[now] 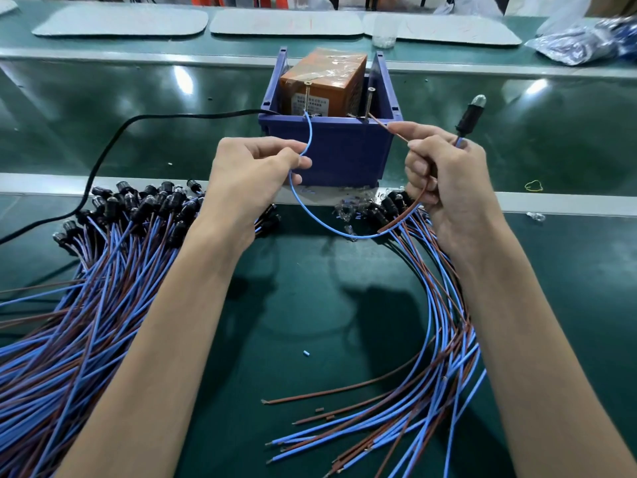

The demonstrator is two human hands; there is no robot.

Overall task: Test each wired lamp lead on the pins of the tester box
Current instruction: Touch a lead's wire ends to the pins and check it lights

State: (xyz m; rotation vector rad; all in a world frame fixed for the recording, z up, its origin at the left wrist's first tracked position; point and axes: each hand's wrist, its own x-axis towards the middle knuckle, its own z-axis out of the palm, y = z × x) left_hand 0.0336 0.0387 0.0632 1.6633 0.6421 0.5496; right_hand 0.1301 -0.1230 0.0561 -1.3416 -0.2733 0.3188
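1. Blue and brown insulated lamp leads lie on the green bench mat (310,305) in two groups: a small fan on the right (434,339) and a much larger heap on the left (86,288).
2. The left hand (255,167) pinches a blue wire (303,205) between thumb and forefinger. The right hand (444,174) pinches the same lead's brown wire (396,132), and its other fingers curl below the black lamp holder with a clear bulb (472,113).
3. The blue tip touches the left upright metal screw pin (306,94). The brown tip reaches the foot of the right pin (370,101).
4. Both pins stand on the orange tester box (324,77), which sits inside a dark blue plastic bin (344,157).
5. One lead is mid-test, and I cannot tell whether the bulb glows. Which pile is finished is unclear, but either way many leads likely remain.
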